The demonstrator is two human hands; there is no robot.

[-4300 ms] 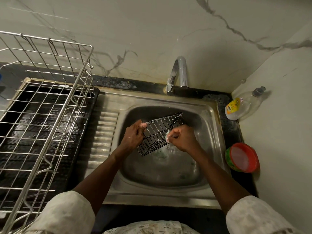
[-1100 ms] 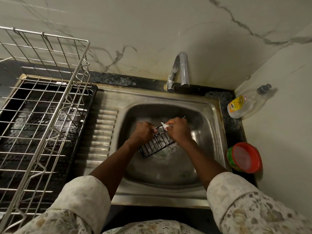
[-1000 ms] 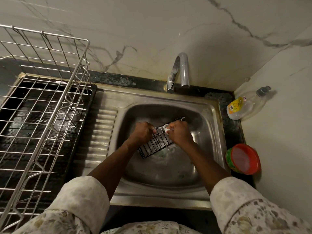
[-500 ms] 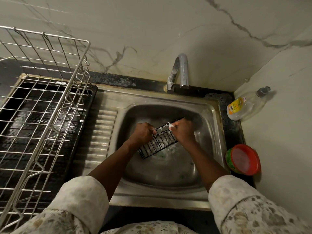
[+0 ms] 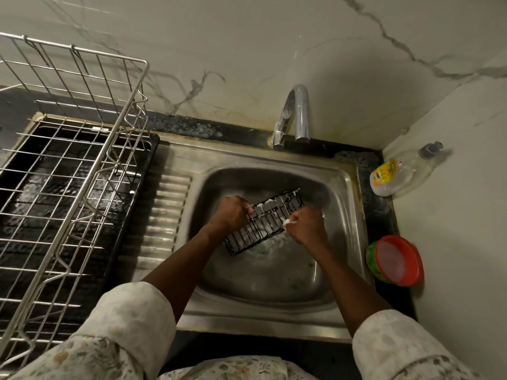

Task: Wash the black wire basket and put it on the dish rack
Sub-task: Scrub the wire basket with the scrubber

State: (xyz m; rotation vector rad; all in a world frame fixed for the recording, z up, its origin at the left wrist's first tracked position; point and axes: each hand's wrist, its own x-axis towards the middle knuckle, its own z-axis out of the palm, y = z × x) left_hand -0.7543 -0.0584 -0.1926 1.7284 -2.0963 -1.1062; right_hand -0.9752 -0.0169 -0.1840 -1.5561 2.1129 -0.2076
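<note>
Left forearm (image 5: 178, 270) and right forearm (image 5: 348, 286) are bare, rising from the bottom edge and converging at frame centre. Left hand (image 5: 230, 215): knuckles up, fingers curled, gripping the black wire basket (image 5: 263, 223). Right hand (image 5: 304, 227): fisted, pinching a white foamy wad (image 5: 288, 221).

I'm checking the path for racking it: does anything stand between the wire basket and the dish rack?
Nothing visible does. Only the ribbed steel drainboard lies between the black wire basket and the silver wire dish rack.
</note>
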